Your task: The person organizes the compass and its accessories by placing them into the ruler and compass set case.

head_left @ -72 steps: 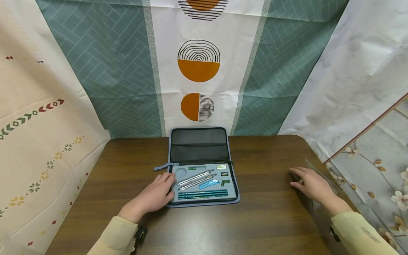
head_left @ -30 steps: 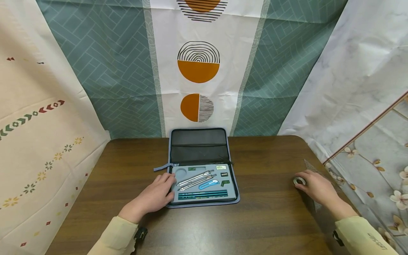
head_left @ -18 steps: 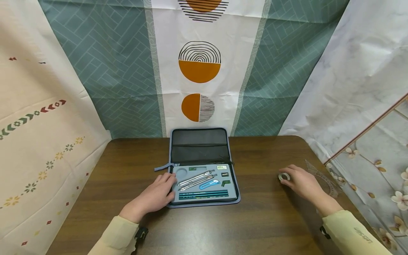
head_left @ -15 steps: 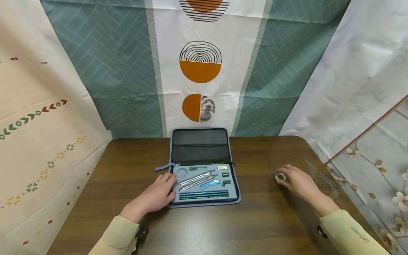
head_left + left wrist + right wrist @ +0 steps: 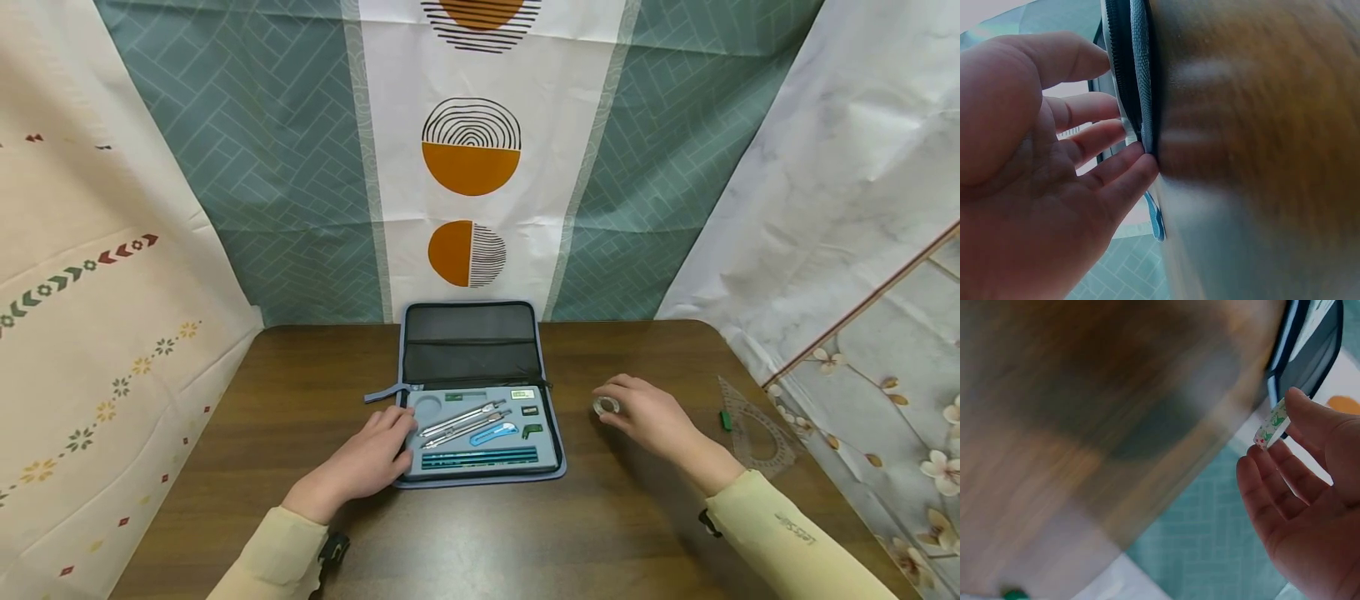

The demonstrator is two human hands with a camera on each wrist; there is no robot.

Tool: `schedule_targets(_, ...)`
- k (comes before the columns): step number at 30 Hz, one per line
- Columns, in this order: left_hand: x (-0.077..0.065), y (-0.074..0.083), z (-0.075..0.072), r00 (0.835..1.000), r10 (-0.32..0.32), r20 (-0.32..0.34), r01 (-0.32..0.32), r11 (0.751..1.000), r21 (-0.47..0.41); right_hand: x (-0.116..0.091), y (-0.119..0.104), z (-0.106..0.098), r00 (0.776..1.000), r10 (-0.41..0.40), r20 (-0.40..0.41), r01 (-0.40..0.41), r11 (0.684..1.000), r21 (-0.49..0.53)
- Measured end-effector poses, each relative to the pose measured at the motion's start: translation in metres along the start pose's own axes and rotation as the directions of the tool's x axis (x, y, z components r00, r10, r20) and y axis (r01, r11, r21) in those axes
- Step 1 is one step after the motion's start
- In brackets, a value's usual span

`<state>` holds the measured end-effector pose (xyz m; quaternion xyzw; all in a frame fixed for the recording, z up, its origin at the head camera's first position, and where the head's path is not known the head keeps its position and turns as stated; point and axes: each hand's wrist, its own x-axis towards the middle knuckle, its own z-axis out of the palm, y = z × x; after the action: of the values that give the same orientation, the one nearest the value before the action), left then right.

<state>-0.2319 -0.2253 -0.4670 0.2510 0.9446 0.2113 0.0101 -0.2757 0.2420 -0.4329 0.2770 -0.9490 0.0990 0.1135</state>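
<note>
My right hand (image 5: pixel 651 414) pinches a small roll of patterned tape (image 5: pixel 606 406) between thumb and fingers, over the table right of the case. Green and red prints on the white tape roll (image 5: pixel 1272 425) show in the right wrist view. My left hand (image 5: pixel 367 454) rests on the left edge of an open zip case (image 5: pixel 564 467); in the left wrist view its fingertips touch the zipped rim (image 5: pixel 1141 75). In the case's grey tray lie two compasses (image 5: pixel 463 423), a blue utility knife (image 5: pixel 494 433), dark green pencils (image 5: pixel 480 457), a sharpener (image 5: pixel 530 410) and an eraser (image 5: pixel 522 394).
A round recess (image 5: pixel 428 407) shows at the tray's upper left. On the brown table (image 5: pixel 480 533), to the right, lie a clear set square (image 5: pixel 757 437) and a small green object (image 5: pixel 725 420). Patterned cloths (image 5: pixel 285 167) hang around the table.
My right hand has picked up the tape roll at the right and carried it left towards the case. The set square and green object are now uncovered. My left hand stays on the case.
</note>
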Motion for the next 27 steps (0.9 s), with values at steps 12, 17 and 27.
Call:
schedule_targets(12, 0.001, -0.001, 0.0, 0.999, -0.029, 0.026, 0.029, 1.0, -0.001, 0.042, -0.049, 0.011, 0.996, -0.076, 0.053, 0.072, 0.994, 0.076)
schedule_targets(17, 0.002, -0.005, 0.004, 1.0, -0.008, 0.005, 0.008, 1.0, -0.004, 0.057, -0.065, 0.014, 0.99, -0.126, 0.06, 0.12, 0.988, 0.093)
schedule_targets(27, 0.002, -0.009, 0.007, 1.0, -0.006, 0.006, 0.006, 1.0, 0.003, 0.082, -0.1, 0.021, 0.964, -0.255, 0.077, 0.242, 0.96, 0.143)
